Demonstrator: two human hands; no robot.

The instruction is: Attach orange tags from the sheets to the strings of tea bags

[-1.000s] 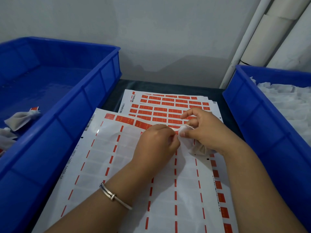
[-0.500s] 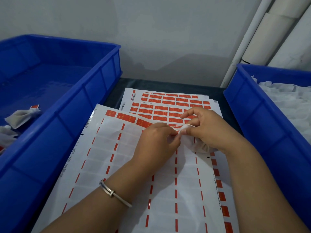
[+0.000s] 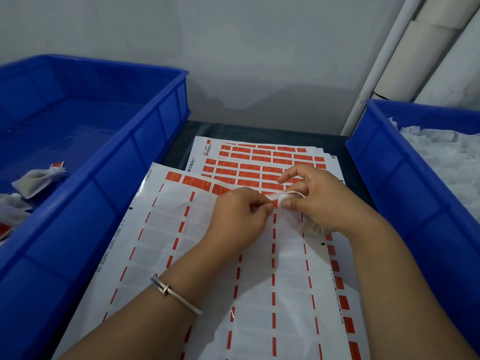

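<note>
Both hands are sitting a touch lower against the sheets than half a second back, and a loop of pale string (image 3: 291, 194) is now showing between them where only a white bunch was showing before. Nearest the camera, the left forearm is wearing a silver bangle (image 3: 172, 294) and is reaching up across the used sheet (image 3: 254, 294), whose cells are peeled bare, with only orange dashes running between its columns. Up at the end of it, the left hand (image 3: 237, 218) is curling in tight, thumb and forefinger pinching a small orange tag (image 3: 275, 203) right at the fingertips. Meeting it tip to tip, the right hand (image 3: 320, 198) is pinching the string end beside that tag with thumb and forefinger, while its other fingers are arching loosely open above. Tucked under the right palm, the tea bag (image 3: 310, 227) is peeking out as a white bunch, resting over the used sheet. Just beyond the hands, the full sheets (image 3: 249, 158) are lying fanned out, their rows of orange tags still in place. Off to the left, the left bin (image 3: 109, 175) is holding a few finished bags (image 3: 36, 179), one with an orange tag showing. Over on the right, the right bin (image 3: 384, 162) is carrying a heap of white bags (image 3: 446, 157). Farthest back, white pipes (image 3: 384, 58) are leaning against the grey wall
</note>
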